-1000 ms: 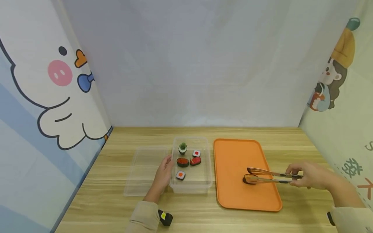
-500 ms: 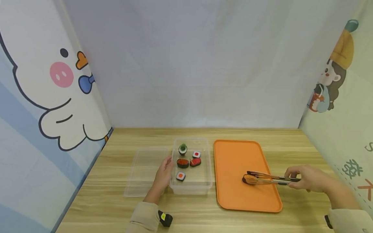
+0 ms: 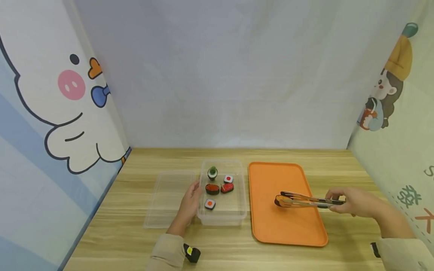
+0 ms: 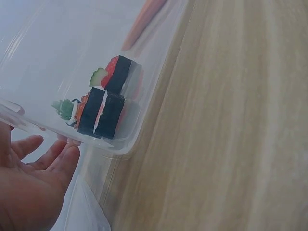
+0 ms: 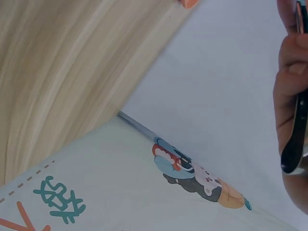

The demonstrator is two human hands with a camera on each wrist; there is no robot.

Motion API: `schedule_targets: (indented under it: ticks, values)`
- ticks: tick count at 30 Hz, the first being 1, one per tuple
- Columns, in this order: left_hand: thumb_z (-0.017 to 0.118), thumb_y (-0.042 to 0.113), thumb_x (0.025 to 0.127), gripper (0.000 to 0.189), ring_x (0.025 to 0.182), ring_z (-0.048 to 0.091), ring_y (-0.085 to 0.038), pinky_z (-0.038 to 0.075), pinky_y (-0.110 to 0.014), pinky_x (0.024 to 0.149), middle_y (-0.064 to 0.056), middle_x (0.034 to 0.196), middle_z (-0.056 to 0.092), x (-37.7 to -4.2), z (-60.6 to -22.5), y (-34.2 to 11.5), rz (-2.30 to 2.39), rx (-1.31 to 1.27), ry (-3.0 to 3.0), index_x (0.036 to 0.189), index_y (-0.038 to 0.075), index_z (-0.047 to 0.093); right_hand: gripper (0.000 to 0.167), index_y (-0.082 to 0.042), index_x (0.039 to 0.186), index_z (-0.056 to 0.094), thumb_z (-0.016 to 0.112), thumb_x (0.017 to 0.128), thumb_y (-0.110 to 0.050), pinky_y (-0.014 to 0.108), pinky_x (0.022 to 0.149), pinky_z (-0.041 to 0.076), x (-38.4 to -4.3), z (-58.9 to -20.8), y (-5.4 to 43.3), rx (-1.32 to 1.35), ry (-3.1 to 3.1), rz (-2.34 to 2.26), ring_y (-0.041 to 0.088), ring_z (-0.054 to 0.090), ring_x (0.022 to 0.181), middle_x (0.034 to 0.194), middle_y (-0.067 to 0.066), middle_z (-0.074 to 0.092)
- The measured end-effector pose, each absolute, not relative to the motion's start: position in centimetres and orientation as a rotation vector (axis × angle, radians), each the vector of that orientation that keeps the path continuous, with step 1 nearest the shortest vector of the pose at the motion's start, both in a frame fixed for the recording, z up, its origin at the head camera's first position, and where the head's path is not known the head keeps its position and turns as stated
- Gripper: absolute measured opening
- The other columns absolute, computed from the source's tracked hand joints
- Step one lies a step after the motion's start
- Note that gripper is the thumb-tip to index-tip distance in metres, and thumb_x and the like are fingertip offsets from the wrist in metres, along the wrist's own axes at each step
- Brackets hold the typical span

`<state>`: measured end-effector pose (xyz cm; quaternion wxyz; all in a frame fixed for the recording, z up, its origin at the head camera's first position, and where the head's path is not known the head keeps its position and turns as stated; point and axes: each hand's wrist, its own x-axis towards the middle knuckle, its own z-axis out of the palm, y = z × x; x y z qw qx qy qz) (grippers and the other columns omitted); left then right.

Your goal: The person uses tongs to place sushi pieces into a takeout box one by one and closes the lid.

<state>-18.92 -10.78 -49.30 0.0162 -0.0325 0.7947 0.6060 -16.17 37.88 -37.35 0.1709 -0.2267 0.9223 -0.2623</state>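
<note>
In the head view my left hand [image 3: 190,201] rests against the left side of a clear plastic container [image 3: 222,219]. Its fingertips touch the container's wall in the left wrist view. Inside lie several toy sushi pieces, among them a roe-topped sushi [image 3: 212,189] and a red-topped sushi [image 3: 227,188]. My right hand [image 3: 356,202] grips the handle end of metal tongs [image 3: 313,201]. Their tips hold an orange-topped sushi piece [image 3: 280,201] over the orange tray [image 3: 271,180]; how high it is I cannot tell. Only part of the right hand and the dark tong handle shows in the right wrist view.
A clear flat lid [image 3: 166,199] lies on the wooden table [image 3: 230,248], left of the container. The black wrist device [image 3: 192,253] is beside the left sleeve. A pale curtain [image 3: 237,82] stands behind, with printed cloth walls on both sides.
The right hand has moved slightly left, and the tongs with the orange-topped sushi piece have shifted left and away from me over the tray. The left hand and container have stayed put.
</note>
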Motion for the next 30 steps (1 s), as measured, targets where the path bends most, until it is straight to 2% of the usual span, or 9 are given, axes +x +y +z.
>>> schedule_targets:
  ticks: [6, 15, 22, 30]
  values:
    - [0.038, 0.028, 0.106, 0.048, 0.129, 0.041, -0.041, 0.033, -0.056, 0.104, -0.023, 0.146, 0.040, -18.9, -49.3, -10.8, 1.885, -0.111, 2.464, 0.148, 0.004, 0.037, 0.018, -0.014, 0.104, 0.066, 0.072, 0.090, -0.023, 0.028, 0.043, 0.046, -16.9, -36.3, 36.3, -0.686, 2.622, -0.728, 0.007, 0.047, 0.051, 0.088, -0.007, 0.059]
    - [0.039, 0.028, 0.106, 0.048, 0.128, 0.043, -0.040, 0.034, -0.057, 0.104, -0.022, 0.145, 0.042, -18.9, -49.1, -10.7, 1.895, -0.111, 2.462, 0.148, 0.005, 0.038, 0.013, -0.016, 0.101, 0.068, 0.073, 0.089, -0.018, 0.026, 0.045, 0.044, -18.5, -34.6, 33.3, -0.898, 2.685, -0.689, 0.003, 0.047, 0.052, 0.088, -0.010, 0.063]
    - [0.039, 0.026, 0.106, 0.046, 0.126, 0.044, -0.041, 0.035, -0.058, 0.102, -0.022, 0.143, 0.044, -18.7, -49.2, -10.9, 1.891, -0.122, 2.467, 0.147, 0.006, 0.039, 0.011, -0.021, 0.098, 0.068, 0.073, 0.089, -0.022, 0.027, 0.051, 0.041, -19.6, -33.4, 30.2, -0.939, 2.708, -0.612, 0.006, 0.046, 0.059, 0.085, -0.011, 0.062]
    - [0.040, 0.027, 0.106, 0.046, 0.127, 0.043, -0.041, 0.034, -0.058, 0.103, -0.021, 0.144, 0.043, -18.8, -49.1, -10.8, 1.885, -0.130, 2.469, 0.148, 0.008, 0.039, 0.010, -0.022, 0.094, 0.068, 0.071, 0.089, -0.013, 0.028, 0.054, 0.040, -20.5, -33.3, 28.6, -0.922, 2.715, -0.567, 0.010, 0.047, 0.062, 0.079, -0.013, 0.060]
